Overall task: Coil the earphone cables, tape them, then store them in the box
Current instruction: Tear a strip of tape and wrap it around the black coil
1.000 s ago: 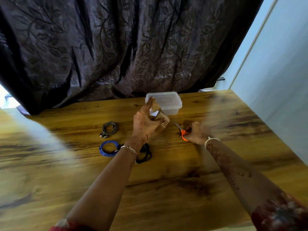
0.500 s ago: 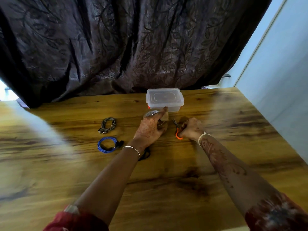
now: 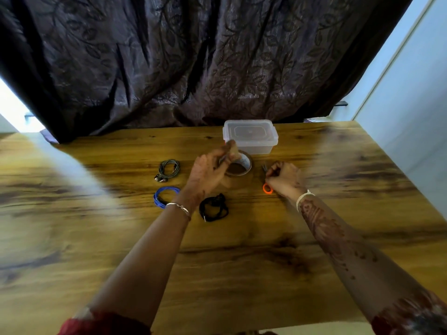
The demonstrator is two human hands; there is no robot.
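Note:
A brown tape roll [image 3: 239,166] lies flat on the wooden table [image 3: 242,262] in front of a clear lidded plastic box [image 3: 250,136]. My left hand [image 3: 210,172] pinches a strip of tape [image 3: 232,149] above the roll. My right hand [image 3: 284,178] rests on the table, closed on orange-handled scissors [image 3: 267,188]. Three coiled earphone cables lie to the left: a grey one [image 3: 168,169], a blue one [image 3: 164,199] partly behind my left wrist, and a black one [image 3: 213,208].
A dark patterned curtain [image 3: 193,56] hangs behind the table's far edge. A pale wall [image 3: 411,105] runs along the right side of the table.
The tape roll went from my raised left hand down onto the table. My left hand now lifts a strip from it. My right hand stayed on the scissors.

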